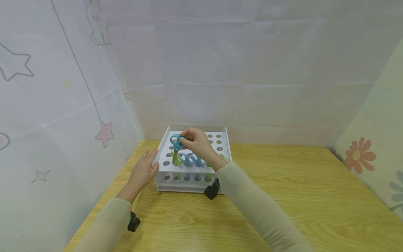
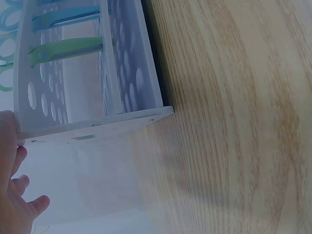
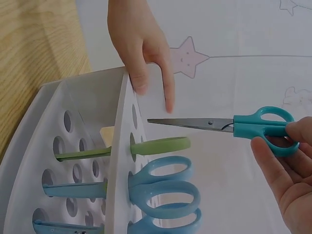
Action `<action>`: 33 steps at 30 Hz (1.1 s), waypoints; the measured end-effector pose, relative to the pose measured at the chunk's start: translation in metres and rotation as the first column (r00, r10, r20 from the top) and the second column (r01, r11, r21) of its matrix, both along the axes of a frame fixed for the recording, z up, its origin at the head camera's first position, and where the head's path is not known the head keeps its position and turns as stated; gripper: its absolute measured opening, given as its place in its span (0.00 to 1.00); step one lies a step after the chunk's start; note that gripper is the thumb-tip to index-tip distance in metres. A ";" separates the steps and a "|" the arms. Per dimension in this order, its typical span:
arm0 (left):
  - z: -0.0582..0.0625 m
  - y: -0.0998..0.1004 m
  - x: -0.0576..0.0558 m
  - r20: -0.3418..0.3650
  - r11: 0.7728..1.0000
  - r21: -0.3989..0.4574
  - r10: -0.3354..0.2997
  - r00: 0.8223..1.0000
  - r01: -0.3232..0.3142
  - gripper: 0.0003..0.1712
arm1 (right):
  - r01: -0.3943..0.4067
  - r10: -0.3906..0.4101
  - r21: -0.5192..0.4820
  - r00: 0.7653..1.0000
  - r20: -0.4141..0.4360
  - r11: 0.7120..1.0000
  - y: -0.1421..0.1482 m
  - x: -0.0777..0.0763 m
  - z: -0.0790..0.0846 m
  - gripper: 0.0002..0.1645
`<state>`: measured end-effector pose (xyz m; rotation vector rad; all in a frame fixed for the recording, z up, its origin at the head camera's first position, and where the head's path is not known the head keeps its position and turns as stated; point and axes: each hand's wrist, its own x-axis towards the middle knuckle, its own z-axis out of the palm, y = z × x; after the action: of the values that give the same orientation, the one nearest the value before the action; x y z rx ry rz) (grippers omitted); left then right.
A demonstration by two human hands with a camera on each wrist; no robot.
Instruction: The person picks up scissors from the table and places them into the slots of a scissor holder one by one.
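My right hand (image 1: 196,141) pinches the handle loops of teal scissors (image 3: 263,127) between thumb and fingers. Their closed metal blades point down, with the tip apart from the top board of a white holed rack (image 1: 162,169). My left hand (image 1: 143,171) rests at the rack's left front corner, thumb against the top edge and fingers extended along the outer side. Green scissors (image 3: 161,146) and blue scissors (image 3: 165,195) stand in the front row of holes, loops up and blades reaching through the lower board. The front-left hole beside the green pair holds nothing.
The rack stands on a wood-grain table (image 1: 283,196), near its left and back edges. Patterned white cloth (image 1: 201,70) hangs behind and at both sides. A black wrist camera (image 1: 212,189) hangs under my right wrist, another camera (image 1: 133,222) under my left.
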<state>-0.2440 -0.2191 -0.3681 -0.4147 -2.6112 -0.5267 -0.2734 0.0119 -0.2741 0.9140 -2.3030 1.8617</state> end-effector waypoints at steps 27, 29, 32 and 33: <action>0.000 0.000 -0.001 0.025 1.000 0.000 0.005 1.000 -0.005 0.30 | 0.026 -0.027 0.085 1.000 0.004 0.996 -0.023 -0.005 -0.017 0.08; 0.000 0.000 -0.001 0.019 1.000 -0.001 0.004 1.000 -0.004 0.29 | 0.034 -0.035 0.107 0.999 0.013 0.994 -0.025 -0.007 -0.020 0.08; -0.001 0.000 -0.001 -0.006 1.000 0.002 -0.001 1.000 0.001 0.29 | 0.045 -0.048 0.138 0.999 0.018 0.989 -0.028 -0.008 -0.023 0.09; -0.001 0.000 -0.001 -0.013 1.000 0.003 -0.005 1.000 0.005 0.29 | 0.048 -0.050 0.148 0.999 0.014 0.988 -0.029 -0.009 -0.023 0.09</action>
<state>-0.2454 -0.2188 -0.3696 -0.4220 -2.5974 -0.5273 -0.2821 -0.0166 -0.2971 0.8501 -2.4776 1.7071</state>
